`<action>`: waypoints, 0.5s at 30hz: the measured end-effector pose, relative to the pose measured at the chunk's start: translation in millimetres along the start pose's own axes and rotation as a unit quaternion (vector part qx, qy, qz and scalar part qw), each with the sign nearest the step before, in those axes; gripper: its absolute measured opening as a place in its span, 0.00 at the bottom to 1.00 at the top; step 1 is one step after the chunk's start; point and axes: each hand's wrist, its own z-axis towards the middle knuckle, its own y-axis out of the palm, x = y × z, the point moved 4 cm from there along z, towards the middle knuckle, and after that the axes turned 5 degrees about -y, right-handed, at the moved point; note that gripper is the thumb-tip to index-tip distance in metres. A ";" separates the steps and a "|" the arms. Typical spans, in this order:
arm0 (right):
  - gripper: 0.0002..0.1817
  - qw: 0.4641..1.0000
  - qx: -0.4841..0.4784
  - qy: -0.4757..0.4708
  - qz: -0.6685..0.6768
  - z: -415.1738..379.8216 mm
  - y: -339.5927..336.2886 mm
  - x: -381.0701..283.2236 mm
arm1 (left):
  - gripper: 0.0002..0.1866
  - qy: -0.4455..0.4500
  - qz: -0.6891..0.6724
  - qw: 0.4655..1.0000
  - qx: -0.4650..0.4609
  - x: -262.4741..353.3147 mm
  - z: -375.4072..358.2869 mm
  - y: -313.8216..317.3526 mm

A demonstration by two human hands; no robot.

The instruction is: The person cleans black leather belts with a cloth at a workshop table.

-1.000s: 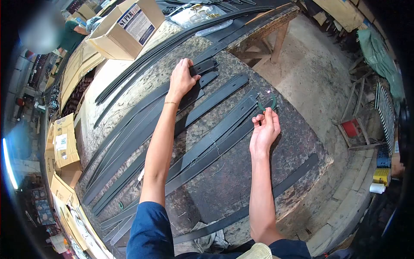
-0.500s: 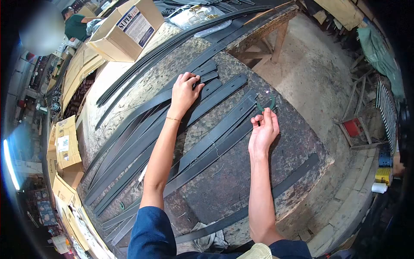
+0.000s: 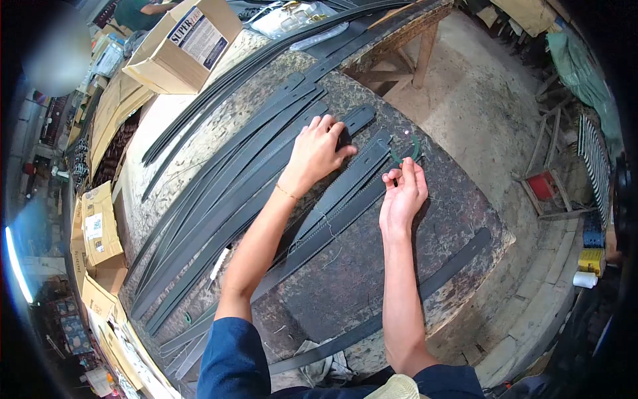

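Several dark leather straps (image 3: 232,179) with stitched edges lie side by side on the worn table (image 3: 319,292). My left hand (image 3: 318,156) is over one strap near its end (image 3: 361,117), palm down, fingers bent and thumb spread apart from them. Whether its fingertips press on the leather is hard to see. Right of it lies a stitched strap (image 3: 359,166) with loose thread (image 3: 330,223) across it. My right hand (image 3: 404,199), palm turned up, pinches a green curved tool (image 3: 417,147) beside that strap's end. The tool's lower part is hidden by the fingers.
An open cardboard box (image 3: 176,63) and a plastic bag (image 3: 289,23) stand at the back. A single strap (image 3: 458,263) lies near the right table edge, a cloth (image 3: 322,362) at the front. A red-seated stool (image 3: 541,187) is on the floor; a person (image 3: 136,13) is far left.
My left hand has moved right and slightly down, off the straps at the left, which have shifted. My right hand keeps the green tool and has barely moved.
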 end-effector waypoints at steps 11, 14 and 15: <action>0.09 1.000 -0.022 -0.003 0.023 5.0 -1.5 -5.9 | 0.12 -0.252 -0.256 0.923 -0.139 -14.2 -11.4 -50.6; 0.11 0.998 -0.038 -0.013 0.049 9.6 -0.5 -10.2 | 0.10 -0.232 -0.203 0.931 -0.196 31.9 -44.3 -64.5; 0.11 0.998 -0.039 -0.011 0.049 9.3 1.3 -10.5 | 0.09 -0.211 -0.192 0.942 -0.178 47.4 -54.6 -66.6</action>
